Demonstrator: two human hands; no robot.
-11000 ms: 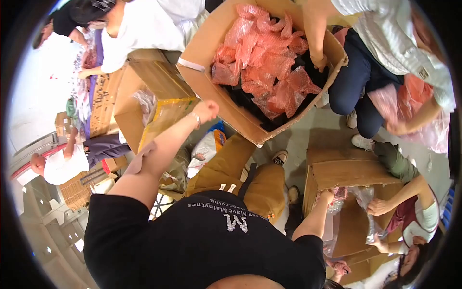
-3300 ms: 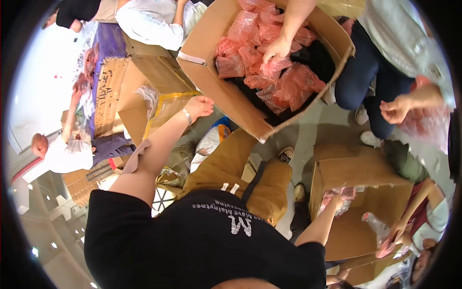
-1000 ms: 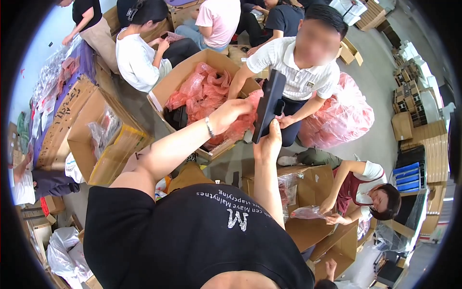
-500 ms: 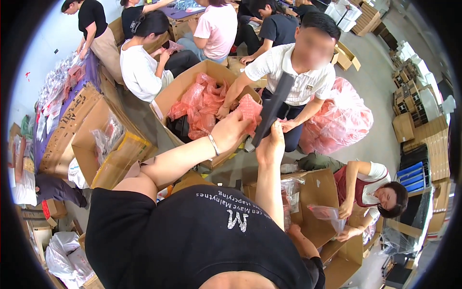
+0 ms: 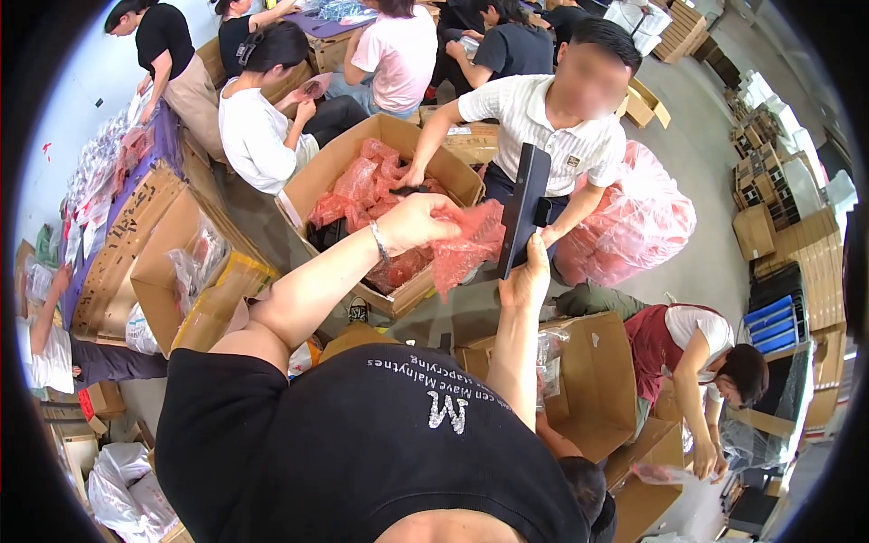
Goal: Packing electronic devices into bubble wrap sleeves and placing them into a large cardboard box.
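Note:
In my right hand (image 5: 525, 279) I hold a long, slim black bar-shaped device (image 5: 521, 213) near its lower end, standing nearly upright. A small black block sticks out from its right side. My left hand (image 5: 415, 223), with a bracelet at the wrist, pinches a crumpled sheet of pink bubble wrap (image 5: 463, 253). This sheet hangs just left of the device, partly smeared by motion. Below and beyond my left hand stands an open cardboard box (image 5: 299, 204) with more pink bubble wrap (image 5: 362, 185) and dark items in it.
Opposite me, a person in a white shirt (image 5: 579, 118) reaches into the box. A big bag of pink wrap (image 5: 638, 213) stands behind. Another open carton (image 5: 593, 371) is at my right, near a person in a red apron (image 5: 665, 335). Several people work at the back.
The bubble wrap, bunched against the device before, now hangs loose from my left hand, which has moved left. The device has turned more upright. The person in the apron has bent lower.

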